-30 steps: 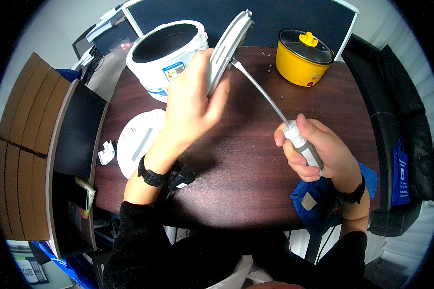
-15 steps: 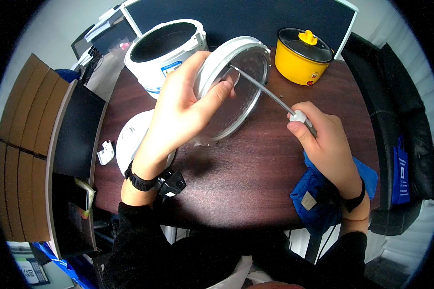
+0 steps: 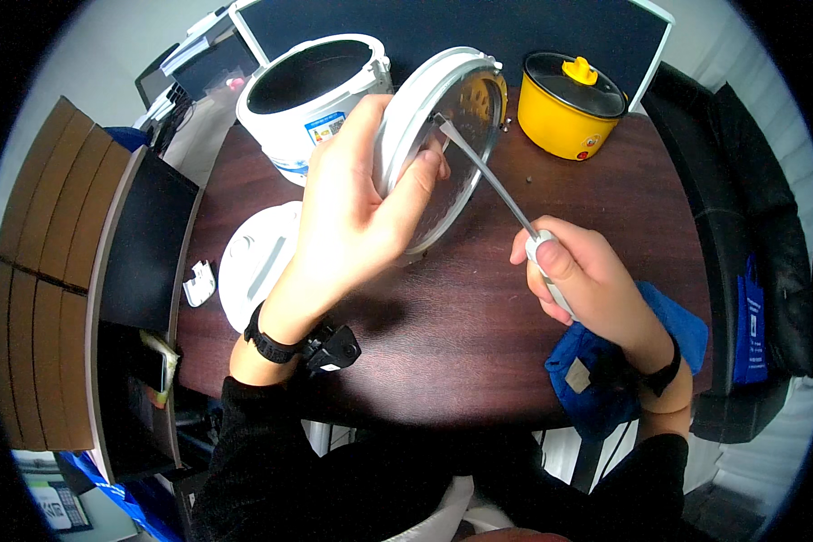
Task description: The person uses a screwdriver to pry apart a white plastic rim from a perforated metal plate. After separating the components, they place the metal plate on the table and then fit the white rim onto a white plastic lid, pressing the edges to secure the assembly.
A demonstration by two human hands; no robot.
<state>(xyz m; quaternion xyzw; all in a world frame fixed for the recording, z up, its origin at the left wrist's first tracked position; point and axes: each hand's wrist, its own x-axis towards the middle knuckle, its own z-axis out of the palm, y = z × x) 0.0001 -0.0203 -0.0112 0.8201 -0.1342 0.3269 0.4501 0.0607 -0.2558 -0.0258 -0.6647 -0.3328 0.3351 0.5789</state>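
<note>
My left hand [image 3: 357, 194] grips the rim of a round white lid [image 3: 434, 77] with a metallic inner face, holding it tilted above the table. In my right hand [image 3: 574, 271] is a screwdriver [image 3: 497, 181] with a light handle, its fingers wrapped around the grip. The shaft slants up and left, and its tip meets the lid's inner edge near my left fingers. Behind the lid stands a white rice cooker body [image 3: 275, 135], open at the top with a dark interior. A round white cover [image 3: 257, 271] lies on the table beside my left forearm.
A yellow electric pot [image 3: 565, 113] with a dark lid stands at the far right of the brown table [image 3: 461, 343]. Blue cloth [image 3: 596, 361] lies under my right wrist. A small white plastic part [image 3: 200, 284] rests near the left edge. A dark panel [image 3: 461, 36] borders the back.
The lid has turned to a steeper, more edge-on tilt. My right hand has shifted slightly left and down, and the screwdriver now slopes more steeply, its tip still at the lid's inner edge.
</note>
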